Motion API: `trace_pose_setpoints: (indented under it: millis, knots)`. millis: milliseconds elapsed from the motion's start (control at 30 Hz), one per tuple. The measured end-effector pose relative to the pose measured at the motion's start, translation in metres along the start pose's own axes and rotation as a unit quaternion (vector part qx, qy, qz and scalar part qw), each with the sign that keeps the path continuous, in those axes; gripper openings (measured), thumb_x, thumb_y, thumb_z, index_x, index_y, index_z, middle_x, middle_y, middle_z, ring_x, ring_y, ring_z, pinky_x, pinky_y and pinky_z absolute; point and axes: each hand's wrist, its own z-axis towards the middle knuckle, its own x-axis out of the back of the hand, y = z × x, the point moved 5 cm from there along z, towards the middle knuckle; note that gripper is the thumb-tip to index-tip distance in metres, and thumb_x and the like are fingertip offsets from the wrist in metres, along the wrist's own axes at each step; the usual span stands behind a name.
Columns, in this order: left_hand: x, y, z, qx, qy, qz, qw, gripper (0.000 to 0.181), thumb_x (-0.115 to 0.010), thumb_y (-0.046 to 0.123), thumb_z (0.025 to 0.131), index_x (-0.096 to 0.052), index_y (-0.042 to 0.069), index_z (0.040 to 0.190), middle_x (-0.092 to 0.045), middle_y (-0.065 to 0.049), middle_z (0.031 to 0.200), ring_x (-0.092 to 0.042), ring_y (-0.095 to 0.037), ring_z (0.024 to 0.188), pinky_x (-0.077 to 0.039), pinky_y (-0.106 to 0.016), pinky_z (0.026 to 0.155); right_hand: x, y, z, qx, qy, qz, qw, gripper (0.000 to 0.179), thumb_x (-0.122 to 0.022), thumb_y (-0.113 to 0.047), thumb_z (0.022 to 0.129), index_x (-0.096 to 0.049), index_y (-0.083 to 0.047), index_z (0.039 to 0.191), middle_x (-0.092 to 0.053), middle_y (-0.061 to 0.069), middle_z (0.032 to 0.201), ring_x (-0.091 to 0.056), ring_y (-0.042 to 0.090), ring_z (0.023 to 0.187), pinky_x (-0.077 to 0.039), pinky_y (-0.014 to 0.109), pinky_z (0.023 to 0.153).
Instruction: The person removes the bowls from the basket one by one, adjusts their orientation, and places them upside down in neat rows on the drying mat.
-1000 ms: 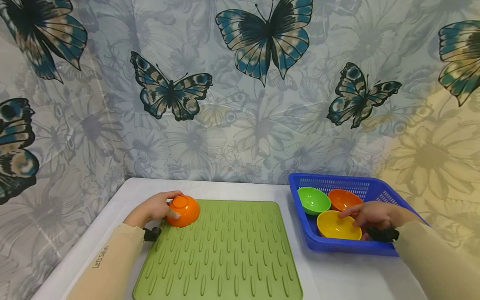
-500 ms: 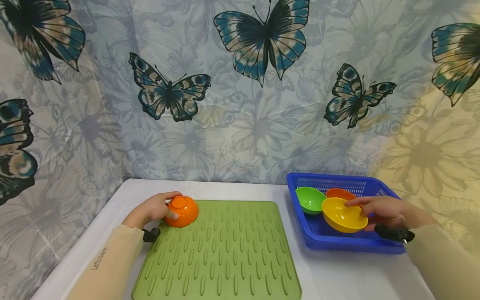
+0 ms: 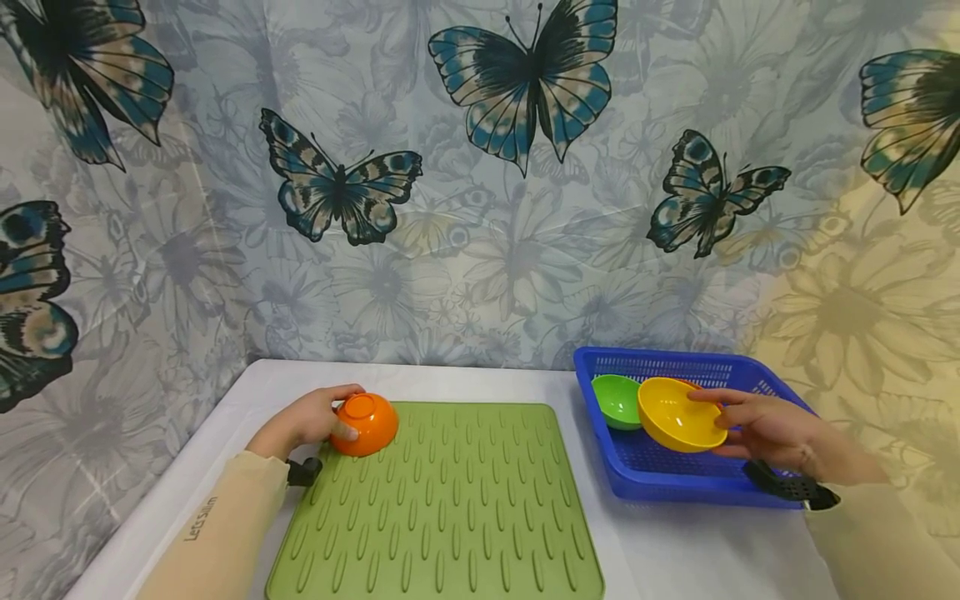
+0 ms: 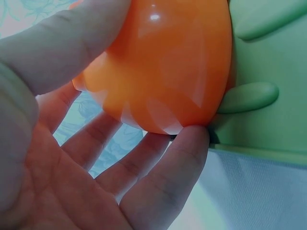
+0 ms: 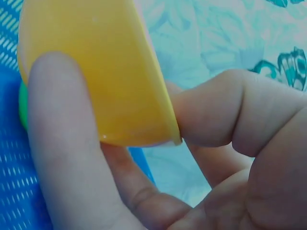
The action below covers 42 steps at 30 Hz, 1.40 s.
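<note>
Butterfly-printed cloth (image 3: 517,283) hangs behind a white worktop (image 3: 480,383); the person's left hand (image 3: 307,421) grips an upturned orange bowl (image 3: 371,423) just beside its palm, on the far-left corner of a green mat (image 3: 442,500) that spreads rightward and nearer from that hand; well apart, the right hand (image 3: 776,432) pinches a tilted yellow bowl (image 3: 678,417) by its rim, at its fingertips; below that hand sits a blue basket (image 3: 675,490), with a green bowl (image 3: 615,402) inside, left of the fingers.
</note>
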Motion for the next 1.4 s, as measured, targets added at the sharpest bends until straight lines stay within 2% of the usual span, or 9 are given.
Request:
trace_pose_setpoints:
  millis: [433, 600, 667, 833, 933, 1033, 1167, 1267, 1400]
  knots:
    - [-0.006, 0.012, -0.007, -0.008, 0.016, 0.055, 0.9983, 0.086, -0.079, 0.004, 0.078, -0.037, 0.002, 0.153, -0.040, -0.028, 0.148, -0.044, -0.045, 0.127, -0.041, -0.059, 0.099, -0.022, -0.003, 0.006, 0.006, 0.069, -0.008, 0.9976, 0.047, -0.045, 0.007, 0.098, -0.074, -0.024, 0.119, -0.058, -0.020, 0.120, -0.063, 0.029, 0.103, -0.053, 0.045, 0.090]
    - [-0.017, 0.043, -0.026, -0.004, 0.078, 0.204, 0.9759, 0.085, -0.071, 0.011, 0.084, -0.028, 0.001, 0.156, -0.021, -0.039, 0.152, -0.030, -0.060, 0.132, -0.037, -0.068, 0.097, -0.040, -0.009, 0.009, 0.037, 0.058, -0.022, 0.9974, 0.045, -0.046, 0.006, 0.099, -0.072, -0.021, 0.124, -0.057, -0.020, 0.125, -0.063, 0.029, 0.103, -0.053, 0.046, 0.089]
    - [-0.023, 0.061, -0.036, 0.000, 0.108, 0.214, 0.9709, 0.087, -0.070, 0.021, 0.089, -0.021, 0.005, 0.159, -0.007, -0.040, 0.154, -0.016, -0.064, 0.135, -0.031, -0.073, 0.098, -0.049, -0.011, 0.010, 0.045, 0.065, -0.037, 0.9962, 0.044, -0.047, 0.005, 0.100, -0.071, -0.022, 0.125, -0.054, -0.016, 0.127, -0.063, 0.029, 0.103, -0.053, 0.047, 0.089]
    - [-0.049, 0.109, -0.060, -0.051, 0.116, 0.051, 0.9906, 0.090, -0.071, 0.044, 0.091, -0.017, 0.025, 0.162, 0.013, -0.024, 0.162, -0.002, -0.055, 0.143, -0.028, -0.072, 0.101, -0.077, -0.012, 0.016, 0.060, 0.086, -0.048, 0.9933, 0.041, -0.051, 0.002, 0.100, -0.067, -0.022, 0.130, -0.045, 0.001, 0.134, -0.063, 0.030, 0.106, -0.051, 0.052, 0.091]
    - [-0.068, 0.132, -0.074, -0.080, 0.096, -0.077, 0.9892, 0.082, -0.073, 0.039, 0.091, -0.026, 0.034, 0.159, 0.012, -0.014, 0.164, -0.003, -0.048, 0.145, -0.026, -0.069, 0.105, -0.097, -0.011, 0.023, 0.075, 0.092, -0.055, 0.9914, 0.042, -0.052, 0.002, 0.099, -0.063, -0.018, 0.134, -0.034, 0.012, 0.142, -0.062, 0.030, 0.107, -0.050, 0.054, 0.091]
    - [-0.085, 0.149, -0.084, -0.110, 0.060, -0.223, 0.9669, 0.074, -0.073, 0.023, 0.094, -0.035, 0.031, 0.156, 0.010, -0.012, 0.165, -0.001, -0.044, 0.147, -0.028, -0.066, 0.107, -0.119, -0.009, 0.030, 0.088, 0.089, -0.060, 0.9903, 0.044, -0.052, 0.001, 0.098, -0.059, -0.014, 0.138, -0.019, 0.022, 0.150, -0.061, 0.029, 0.106, -0.051, 0.054, 0.091]
    - [-0.105, 0.164, -0.092, -0.130, -0.023, -0.389, 0.9117, 0.066, -0.069, 0.010, 0.095, -0.041, 0.018, 0.154, 0.005, -0.016, 0.164, -0.004, -0.044, 0.147, -0.038, -0.059, 0.103, -0.150, -0.004, 0.039, 0.096, 0.066, -0.046, 0.9921, 0.044, -0.053, 0.002, 0.096, -0.059, -0.013, 0.137, -0.011, 0.025, 0.156, -0.061, 0.030, 0.106, -0.052, 0.054, 0.090]
    - [-0.115, 0.168, -0.097, -0.130, -0.064, -0.449, 0.8816, 0.062, -0.068, 0.008, 0.096, -0.044, 0.012, 0.152, 0.000, -0.018, 0.164, -0.007, -0.045, 0.147, -0.042, -0.057, 0.100, -0.171, 0.001, 0.047, 0.100, 0.049, -0.033, 0.9932, 0.043, -0.054, 0.002, 0.095, -0.063, -0.014, 0.133, -0.010, 0.023, 0.158, -0.060, 0.032, 0.109, -0.052, 0.055, 0.089]
    - [-0.119, 0.171, -0.100, -0.138, -0.082, -0.484, 0.8602, 0.057, -0.067, 0.005, 0.095, -0.047, 0.004, 0.148, -0.005, -0.015, 0.163, -0.026, -0.043, 0.142, -0.047, -0.054, 0.095, -0.192, 0.004, 0.055, 0.113, 0.031, -0.031, 0.9926, 0.041, -0.054, 0.001, 0.096, -0.064, -0.015, 0.132, -0.015, 0.025, 0.156, -0.059, 0.033, 0.111, -0.052, 0.056, 0.088]
